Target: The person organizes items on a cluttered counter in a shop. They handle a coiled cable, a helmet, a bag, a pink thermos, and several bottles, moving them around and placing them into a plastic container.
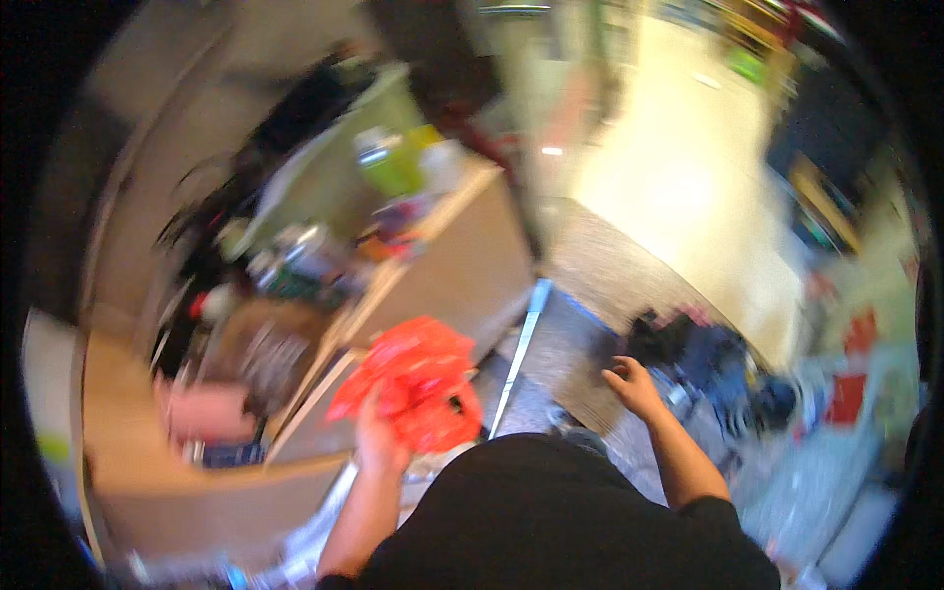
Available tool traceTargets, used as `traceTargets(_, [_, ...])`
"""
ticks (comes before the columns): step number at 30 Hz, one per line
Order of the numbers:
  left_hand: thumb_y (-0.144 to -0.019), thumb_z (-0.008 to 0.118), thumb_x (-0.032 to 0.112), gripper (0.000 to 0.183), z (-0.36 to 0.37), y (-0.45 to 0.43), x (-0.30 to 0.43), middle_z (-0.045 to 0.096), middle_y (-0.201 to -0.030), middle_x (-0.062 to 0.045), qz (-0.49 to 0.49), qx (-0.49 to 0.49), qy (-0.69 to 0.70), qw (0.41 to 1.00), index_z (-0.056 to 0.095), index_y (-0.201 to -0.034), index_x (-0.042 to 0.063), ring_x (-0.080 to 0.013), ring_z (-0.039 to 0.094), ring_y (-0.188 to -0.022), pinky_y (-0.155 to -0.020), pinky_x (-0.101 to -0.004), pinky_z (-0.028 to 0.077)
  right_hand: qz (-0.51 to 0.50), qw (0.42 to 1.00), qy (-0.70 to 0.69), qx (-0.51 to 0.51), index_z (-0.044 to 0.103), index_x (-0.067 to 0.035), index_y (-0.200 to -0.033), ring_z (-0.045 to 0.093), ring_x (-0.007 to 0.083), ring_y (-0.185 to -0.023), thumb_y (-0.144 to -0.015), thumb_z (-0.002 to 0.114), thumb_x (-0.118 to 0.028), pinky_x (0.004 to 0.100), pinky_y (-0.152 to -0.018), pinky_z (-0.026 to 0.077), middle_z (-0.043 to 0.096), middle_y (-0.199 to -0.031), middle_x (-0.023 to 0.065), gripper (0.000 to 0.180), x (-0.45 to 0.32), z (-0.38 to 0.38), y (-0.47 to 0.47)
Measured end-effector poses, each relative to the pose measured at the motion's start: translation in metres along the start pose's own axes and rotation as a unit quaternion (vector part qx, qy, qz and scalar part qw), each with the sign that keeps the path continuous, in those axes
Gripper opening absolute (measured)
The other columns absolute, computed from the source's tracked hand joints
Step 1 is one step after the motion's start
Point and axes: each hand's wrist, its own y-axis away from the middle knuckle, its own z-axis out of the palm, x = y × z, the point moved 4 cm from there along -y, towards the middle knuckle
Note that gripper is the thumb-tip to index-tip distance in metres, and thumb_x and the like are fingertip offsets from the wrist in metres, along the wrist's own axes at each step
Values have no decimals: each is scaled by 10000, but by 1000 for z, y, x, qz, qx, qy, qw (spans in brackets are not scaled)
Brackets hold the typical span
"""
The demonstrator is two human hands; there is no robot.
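Observation:
A crumpled red plastic bag (424,376) is in my left hand (383,431), at the lower middle left of the view. My right hand (630,382) is raised over the floor with its fingers apart and nothing in it. Between the two hands a long thin light-blue and white stick (520,361) stretches from near my body towards the cabinet corner. Motion blur hides fine detail, and the bag covers part of my left hand's fingers.
On the left, a wooden cabinet (450,258) bears bottles, a pink item (210,409) and other clutter. A dark pile of what looks like clothing or bags (689,354) lies on the floor at right, beside clear plastic bags (811,472). Bright floor (678,184) extends ahead.

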Motion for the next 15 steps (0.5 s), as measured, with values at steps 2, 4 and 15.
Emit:
traceTargets(2, [-1023,523,320,427,2,-4,-1,621,-1347,-123,-5,19,26,999,548,-1360,59,-319,599,-1237,-1082,-528,459,-104,991,-47,-65,431,13,-1447,639,275,-1114,-906,762,-250,397,-945,532,599,-1294,231,687,-75,29,8])
traceTargets(4, [-1037,495,311,417,5,-2,-2,619,-1347,-130,13,9,38,999,544,-1363,56,-315,601,-1235,-1075,-523,470,-167,965,-112,-171,341,-31,-1520,589,295,-1207,-886,777,-229,416,-981,515,509,-1419,221,795,-148,53,17])
traceTargets(15, [-1017,603,146,421,-29,29,22,594,-1368,-83,149,-30,-138,979,508,-1417,54,-201,549,-1280,-1088,-386,445,-414,833,66,-361,553,-48,-1312,610,435,-1136,-786,793,-165,444,-983,496,610,-1227,224,590,-308,241,62])
